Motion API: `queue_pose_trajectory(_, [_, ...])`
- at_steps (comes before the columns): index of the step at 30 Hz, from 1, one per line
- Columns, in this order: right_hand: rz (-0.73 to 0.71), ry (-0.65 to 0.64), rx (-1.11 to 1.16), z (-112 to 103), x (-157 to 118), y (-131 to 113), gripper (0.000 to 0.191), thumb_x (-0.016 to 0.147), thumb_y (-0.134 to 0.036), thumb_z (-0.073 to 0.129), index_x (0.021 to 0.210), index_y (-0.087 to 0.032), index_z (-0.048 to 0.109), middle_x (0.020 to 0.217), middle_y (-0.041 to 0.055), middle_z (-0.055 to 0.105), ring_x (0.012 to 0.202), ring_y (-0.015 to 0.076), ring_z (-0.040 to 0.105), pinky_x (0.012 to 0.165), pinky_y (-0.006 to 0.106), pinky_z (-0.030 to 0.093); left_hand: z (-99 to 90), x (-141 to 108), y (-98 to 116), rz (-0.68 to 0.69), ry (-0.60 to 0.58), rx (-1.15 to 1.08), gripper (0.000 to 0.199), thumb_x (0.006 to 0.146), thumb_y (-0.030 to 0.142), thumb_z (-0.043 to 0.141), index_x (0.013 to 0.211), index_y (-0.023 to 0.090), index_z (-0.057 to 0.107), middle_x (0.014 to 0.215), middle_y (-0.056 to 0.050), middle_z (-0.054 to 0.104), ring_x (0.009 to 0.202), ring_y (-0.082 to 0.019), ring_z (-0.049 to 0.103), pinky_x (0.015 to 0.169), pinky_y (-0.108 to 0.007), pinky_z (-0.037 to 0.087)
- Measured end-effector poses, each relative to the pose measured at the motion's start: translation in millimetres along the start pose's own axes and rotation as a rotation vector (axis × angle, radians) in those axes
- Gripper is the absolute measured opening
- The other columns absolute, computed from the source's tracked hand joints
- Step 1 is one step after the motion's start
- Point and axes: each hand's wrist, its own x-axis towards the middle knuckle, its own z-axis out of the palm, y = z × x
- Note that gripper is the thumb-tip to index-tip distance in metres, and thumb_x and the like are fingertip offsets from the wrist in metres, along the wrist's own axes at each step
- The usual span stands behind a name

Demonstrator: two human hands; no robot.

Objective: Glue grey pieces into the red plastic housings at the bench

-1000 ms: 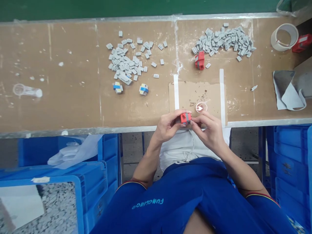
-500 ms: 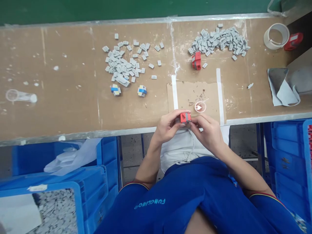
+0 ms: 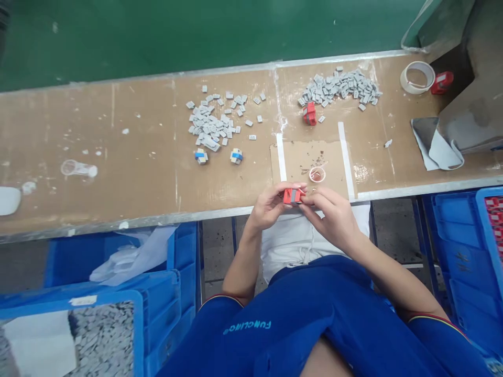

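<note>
Just above the table's front edge, my left hand grips a small red plastic block with a grey band round it. The fingers and thumb of my right hand are pinched together at the block's right end; whatever is between those fingertips is too small to make out. Beyond the hands, a small clear cup stands on a taped-down cardboard sheet, with tiny dark metal bits scattered near it. Farther back, another red block with a grey band sits beside a pile of small grey pieces.
Left of centre lies a second grey pile, with two blue-banded light blocks in front. A tape roll and another red piece are at back right. Blue crates flank my lap below the table edge.
The head view has tilted upward and turned a little, so the table appears shifted. Both hands stay together at the red block, which is slightly turned.
</note>
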Motion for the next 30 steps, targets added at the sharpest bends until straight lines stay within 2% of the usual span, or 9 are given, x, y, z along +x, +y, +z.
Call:
queue_pose_trajectory(4, [-0.05, 0.042, -0.067, -5, -4, -11, 0.012, 0.105, -0.022, 0.059, 0.114, -0.022, 0.067, 0.094, 0.0075, 0.074, 0.083, 0.022, 0.066, 0.074, 0.036, 0.053, 6.3, -5, 6, -0.004, 0.058, -0.007, 0.037, 0.097, 0.046, 0.072, 0.13, 0.029, 0.067, 0.139, -0.014, 0.075, 0.126, -0.029, 0.075, 0.106, -0.047, 0.061])
queue_pose_trajectory(10, [-0.157, 0.111, -0.194, -36, -3, -22, 0.016, 0.104, -0.017, 0.058, 0.09, -0.021, 0.063, 0.076, 0.0035, 0.068, 0.07, 0.0184, 0.057, 0.065, 0.032, 0.047, 37.1, 0, 29, 0.042, -0.029, 0.049, 0.034, 0.101, 0.036, 0.068, 0.134, 0.029, 0.064, 0.15, -0.015, 0.068, 0.135, -0.03, 0.07, 0.111, -0.049, 0.058])
queue_pose_trajectory(14, [-0.14, 0.103, -0.322, -90, -32, -23, 0.015, 0.101, -0.012, 0.061, 0.089, -0.021, 0.06, 0.073, 0.0023, 0.066, 0.068, 0.0183, 0.057, 0.065, 0.032, 0.047, 32.0, 45, 49, 0.059, -0.325, 0.287, 0.053, 0.096, 0.045, 0.073, 0.144, 0.025, 0.062, 0.15, -0.018, 0.067, 0.14, -0.032, 0.065, 0.116, -0.046, 0.054])
queue_pose_trajectory(16, [-0.07, 0.107, -0.435, -126, -59, -12, 0.012, 0.099, -0.013, 0.063, 0.091, -0.021, 0.06, 0.077, 0.0028, 0.067, 0.07, 0.0182, 0.059, 0.066, 0.032, 0.047, 11.0, 83, 53, 0.073, -0.201, 0.576, 0.043, 0.099, 0.046, 0.068, 0.135, 0.024, 0.067, 0.144, -0.015, 0.071, 0.138, -0.031, 0.065, 0.112, -0.044, 0.055])
queue_pose_trajectory(18, [0.052, 0.141, -0.585, -167, -90, 12, 0.011, 0.1, -0.017, 0.064, 0.091, -0.022, 0.061, 0.078, 0.0032, 0.068, 0.072, 0.0187, 0.061, 0.067, 0.032, 0.047, -13.9, 126, 47, 0.059, 0.059, 0.921, 0.032, 0.097, 0.042, 0.066, 0.123, 0.024, 0.071, 0.135, -0.012, 0.074, 0.128, -0.032, 0.069, 0.105, -0.047, 0.057])
queue_pose_trajectory(19, [0.132, 0.167, -0.664, -189, -105, 29, 0.012, 0.1, -0.02, 0.063, 0.088, -0.022, 0.062, 0.078, 0.0036, 0.068, 0.073, 0.0194, 0.061, 0.067, 0.032, 0.047, -24.3, 148, 41, 0.02, 0.111, 1.068, 0.032, 0.093, 0.041, 0.067, 0.12, 0.024, 0.071, 0.131, -0.011, 0.075, 0.123, -0.034, 0.069, 0.101, -0.048, 0.058])
queue_pose_trajectory(22, [0.468, 0.222, -0.859, -256, -139, 91, 0.018, 0.098, -0.028, 0.061, 0.081, -0.023, 0.062, 0.077, 0.006, 0.068, 0.075, 0.0229, 0.063, 0.068, 0.033, 0.045, -35.4, 199, 19, -0.112, 0.023, 1.28, 0.037, 0.087, 0.042, 0.068, 0.123, 0.032, 0.067, 0.125, -0.005, 0.074, 0.103, -0.031, 0.071, 0.09, -0.046, 0.059])
queue_pose_trajectory(25, [0.86, 0.21, -0.954, -308, -149, 158, 0.016, 0.095, -0.028, 0.061, 0.084, -0.019, 0.067, 0.084, 0.0123, 0.073, 0.08, 0.026, 0.066, 0.068, 0.033, 0.042, -21.1, 220, 5, -0.193, -0.139, 1.379, 0.03, 0.088, 0.049, 0.065, 0.116, 0.037, 0.063, 0.096, 0.001, 0.072, 0.088, -0.029, 0.068, 0.087, -0.043, 0.056])
queue_pose_trajectory(30, [1.094, 0.075, -0.98, -335, -120, 248, 0.026, 0.099, -0.027, 0.053, 0.106, -0.011, 0.073, 0.106, 0.0235, 0.075, 0.096, 0.0316, 0.07, 0.074, 0.034, 0.044, -1.9, 223, -3, -0.24, -0.033, 1.488, 0.026, 0.086, 0.047, 0.069, 0.106, 0.033, 0.059, 0.078, 0.002, 0.065, 0.081, -0.029, 0.065, 0.068, -0.034, 0.047])
